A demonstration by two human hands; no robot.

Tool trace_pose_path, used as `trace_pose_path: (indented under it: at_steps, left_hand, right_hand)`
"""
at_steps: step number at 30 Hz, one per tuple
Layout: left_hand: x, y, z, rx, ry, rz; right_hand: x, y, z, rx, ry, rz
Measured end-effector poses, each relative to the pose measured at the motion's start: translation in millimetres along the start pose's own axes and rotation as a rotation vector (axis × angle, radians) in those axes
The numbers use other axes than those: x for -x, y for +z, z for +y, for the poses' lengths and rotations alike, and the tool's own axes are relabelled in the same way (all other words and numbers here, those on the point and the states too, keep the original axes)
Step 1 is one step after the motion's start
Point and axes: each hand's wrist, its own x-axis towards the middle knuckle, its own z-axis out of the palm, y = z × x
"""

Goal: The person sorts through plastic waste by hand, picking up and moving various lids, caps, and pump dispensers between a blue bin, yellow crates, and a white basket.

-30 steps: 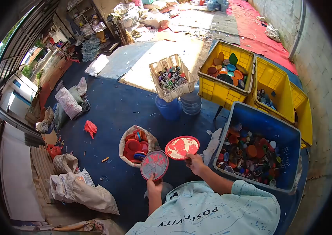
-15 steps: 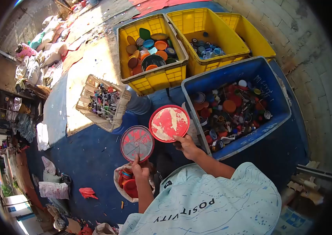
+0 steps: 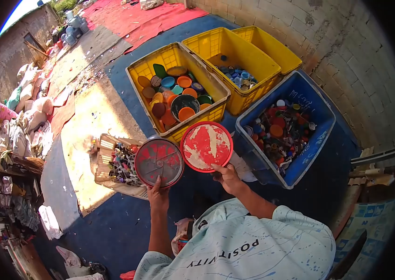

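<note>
My left hand [image 3: 159, 193] grips a round lid [image 3: 160, 165], grey with worn red patches and raised ribs, by its lower edge, thumb on its face. In my right hand [image 3: 228, 178] is a red round lid [image 3: 207, 147] with patches of pale, torn residue, pinched at its lower right rim. The two lids are held up side by side, their edges close together. Behind them stands a yellow crate [image 3: 218, 105] of mixed large lids, orange, blue, green and brown. The grey lid overlaps a beige crate [image 3: 125, 186] of small, thin plastic pieces.
To the right is a blue tub [image 3: 316, 133] full of mixed caps. A second yellow crate [image 3: 221, 37] holds blue caps, and a third yellow crate [image 3: 272, 44] stands behind it near the block wall [image 3: 342, 60]. Sacks [image 3: 25, 102] are piled at far left.
The view has shifted, bringing more of the far floor in. Both lids are still held; the grey one has come up level with the red one and closer to it.
</note>
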Motion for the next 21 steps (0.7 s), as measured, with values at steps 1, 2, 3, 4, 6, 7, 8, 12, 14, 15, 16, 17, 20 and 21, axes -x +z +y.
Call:
trace_pose_path:
  at_steps: [1, 2, 3, 4, 6, 7, 8, 12, 14, 15, 16, 17, 20, 21]
  left_hand:
    - [-6.0, -0.8, 4.1, 0.000, -0.021, -0.016]
    - [-14.5, 0.1, 5.7, 0.001, -0.042, -0.032]
    - [-24.0, 1.6, 6.0, 0.002, -0.063, -0.049]
    - [-32.6, 1.7, 4.4, 0.026, -0.080, -0.045]
    - [-53.5, -0.3, 1.1, 0.068, -0.130, -0.026]
    - [-63.7, -4.3, -2.4, 0.090, -0.179, -0.007]
    - [-73.3, -8.1, -9.0, 0.114, -0.186, 0.003]
    - [-111.4, 6.9, -11.9, 0.159, -0.205, 0.032]
    - [-140.7, 26.0, -4.1, 0.168, -0.211, 0.057]
    - [-153.7, 34.1, 0.1, 0.160, -0.196, 0.075]
    - [-166.7, 45.8, 5.9, 0.149, -0.185, 0.092]
    - [-184.5, 61.1, 12.1, 0.139, -0.170, 0.102]
    - [-243.2, 98.0, 17.4, 0.087, -0.176, 0.146]
    - [-263.9, 111.8, 18.4, 0.080, -0.173, 0.124]
  right_hand:
    - [-3.3, 3.5, 1.3, -0.010, 0.005, 0.007]
    - [-8.3, 8.1, 0.7, -0.018, -0.001, 0.020]
    - [-13.5, 12.4, -0.7, -0.026, -0.006, 0.034]
    - [-19.0, 14.8, -1.5, -0.035, -0.008, 0.050]
    - [-39.3, 21.1, -4.6, -0.047, 0.002, 0.065]
    - [-47.3, 24.8, -6.2, -0.059, 0.004, 0.071]
    - [-56.5, 28.7, -8.0, -0.070, 0.007, 0.076]
    - [-100.9, 55.3, -27.6, -0.109, 0.008, 0.048]
    - [-137.2, 66.6, -41.5, -0.128, 0.022, 0.043]
    - [-156.1, 68.6, -45.1, -0.127, 0.036, 0.016]
    - [-176.3, 70.2, -50.3, -0.128, 0.048, -0.007]
    - [-199.6, 74.6, -60.4, -0.129, 0.054, -0.034]
    - [-253.0, 95.2, -98.6, -0.183, -0.001, -0.037]
    - [-279.4, 92.8, -102.3, -0.156, -0.017, 0.020]
